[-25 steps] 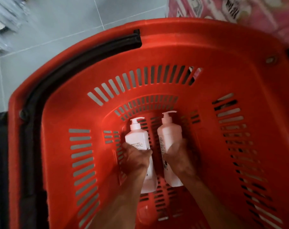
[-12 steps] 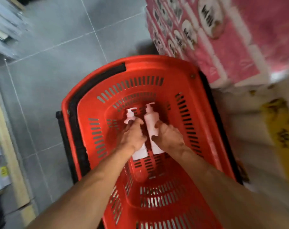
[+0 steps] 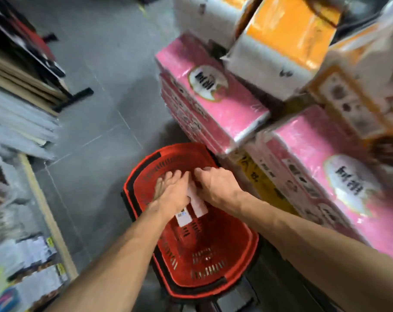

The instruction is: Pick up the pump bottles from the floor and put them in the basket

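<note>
Two pump bottles (image 3: 192, 211) lie in the red basket (image 3: 231, 242); left hand (image 3: 170, 195) spread, right hand (image 3: 215, 188) loosely curled; placing looks done, withdraw next.

A grey tiled floor (image 3: 105, 122) with pale grout lines runs up the middle as a narrow aisle. On the right stand stacked pink packs (image 3: 222, 109) with oval white labels, and above them orange and white boxes (image 3: 278, 41). A yellow pack (image 3: 260, 183) shows low between the pink ones. On the left, a shelf (image 3: 48, 215) with a pale wooden edge holds blurred white packets (image 3: 18, 124). The light is even and dim.
</note>
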Tool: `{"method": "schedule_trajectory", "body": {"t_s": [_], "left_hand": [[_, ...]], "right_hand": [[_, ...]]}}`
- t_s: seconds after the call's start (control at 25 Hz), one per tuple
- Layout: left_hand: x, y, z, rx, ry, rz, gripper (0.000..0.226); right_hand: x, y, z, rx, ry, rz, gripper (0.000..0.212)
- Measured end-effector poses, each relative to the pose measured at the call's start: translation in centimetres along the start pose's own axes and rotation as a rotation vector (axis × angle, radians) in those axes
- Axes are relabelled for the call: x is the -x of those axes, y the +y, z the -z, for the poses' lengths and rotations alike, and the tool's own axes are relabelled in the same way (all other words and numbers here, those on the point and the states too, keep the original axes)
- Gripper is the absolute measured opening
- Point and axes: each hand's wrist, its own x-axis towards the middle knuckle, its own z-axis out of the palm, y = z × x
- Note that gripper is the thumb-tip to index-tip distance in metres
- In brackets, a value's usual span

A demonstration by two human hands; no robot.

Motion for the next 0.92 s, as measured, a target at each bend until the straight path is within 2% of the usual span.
{"method": "schedule_trajectory", "body": {"t_s": [0.32,0.4,0.48,0.68,0.8,0.92], "left_hand": [[12.0,8.1,13.4,-0.161,0.12,-0.342,0.066],[14.8,9.7,15.1,-0.23,0.147,-0.441,0.063],[17.4,11.5,16.2,-0.288,0.169,-0.53,0.06],[24.6,18.8,16.1,-0.417,0.122,-0.767,0.06],[28.1,25.1,14.8,-0.475,0.052,-0.918,0.063],[33.6,32.7,12.5,-0.564,0.06,-1.119,0.06]], "right_hand": [[17.7,-0.8,13.4,-0.004,0.185,-0.27,0.028],[23.0,-1.3,15.2,-0.04,0.284,-0.339,0.026],[28.2,-2.4,15.8,-0.071,0.363,-0.453,0.031],[41.9,-4.6,15.2,-0.144,0.335,-0.799,0.04],[49.3,-5.3,13.4,-0.16,0.368,-0.933,0.042],[58.3,-5.2,10.6,-0.191,0.354,-1.107,0.039]]}}
